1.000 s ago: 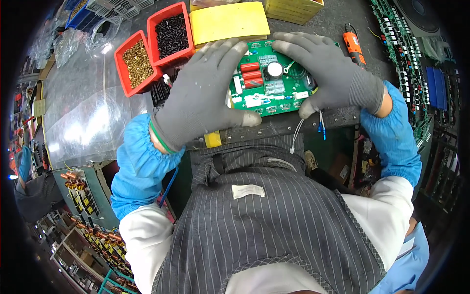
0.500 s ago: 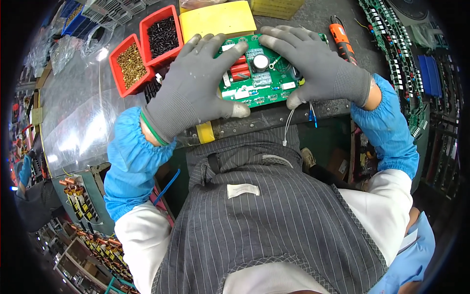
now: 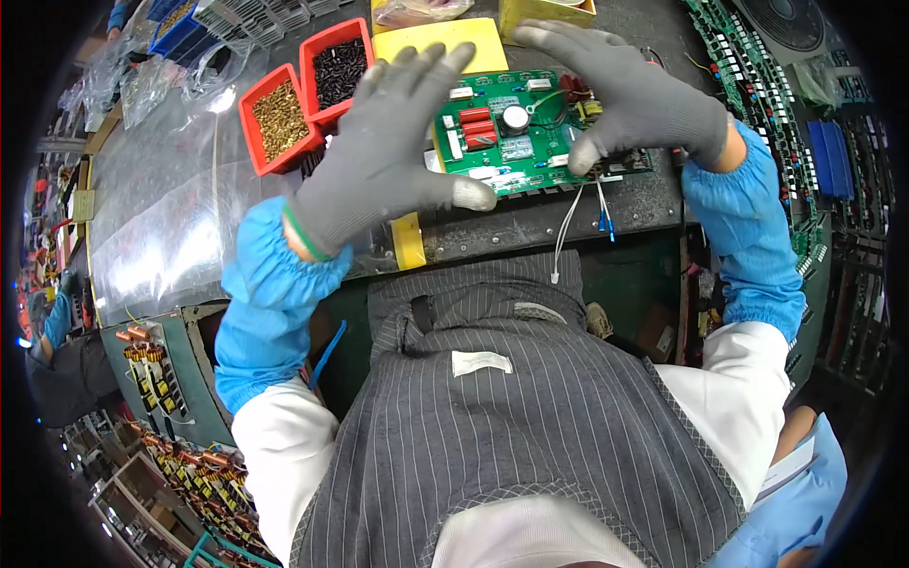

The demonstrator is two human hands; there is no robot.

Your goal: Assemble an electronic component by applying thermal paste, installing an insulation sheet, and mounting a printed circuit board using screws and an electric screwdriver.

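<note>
A green circuit board (image 3: 544, 177) lies on the bench's front part, carrying red blocks, a round white-topped capacitor (image 3: 516, 118) and white parts. My left hand (image 3: 383, 142), in a grey glove, is open at the board's left edge, thumb and fingers spread. Over the right end of the board, my right hand (image 3: 634, 95) is also open, its thumb near the front edge; it hides part of the board. Neither hand holds anything. White and blue-tipped wires (image 3: 604, 216) hang over the bench edge below the right hand.
Two red bins stand left of the board, one with brass-coloured pieces (image 3: 281, 118), one with black screw-like pieces (image 3: 341, 74). Behind the board lies a yellow sheet (image 3: 445, 45). Strips of green boards (image 3: 757, 123) line the right side. A person (image 3: 71, 355) is at far left.
Both hands have loosened from the board's sides and spread away from it. More of the board shows, including red and yellow parts at its right end. The right hand now covers the orange tool.
</note>
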